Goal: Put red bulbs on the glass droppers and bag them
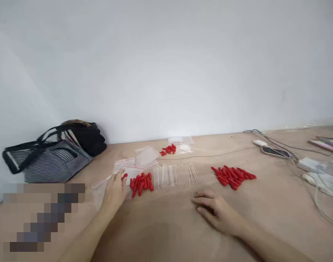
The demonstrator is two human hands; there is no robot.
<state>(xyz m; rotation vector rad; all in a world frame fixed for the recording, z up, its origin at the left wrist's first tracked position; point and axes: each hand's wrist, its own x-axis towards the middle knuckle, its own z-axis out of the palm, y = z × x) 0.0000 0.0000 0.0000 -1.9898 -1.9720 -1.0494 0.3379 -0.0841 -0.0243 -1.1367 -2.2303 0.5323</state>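
Observation:
My left hand (115,191) is by the left pile of red bottle-shaped pieces (141,183). One small red piece (125,175) shows between its thumb and fingertips, and the hand looks closed on it. Under and behind that hand lie clear zip bags (100,185) with red seal lines. Right of the pile, thin clear tubes (163,175) and pale slender sticks (186,174) lie side by side in a row. My right hand (215,211) rests low over the table with loosely curled, parted fingers and holds nothing. Beyond it is another pile of red pieces (233,176).
Near the wall, small red parts (168,149) lie beside a clear bag (184,145). A striped bag (58,160) stands at the left. Cables, a dark phone-like device (276,152) and a white adapter (313,164) occupy the right. A pixelated patch covers the lower left.

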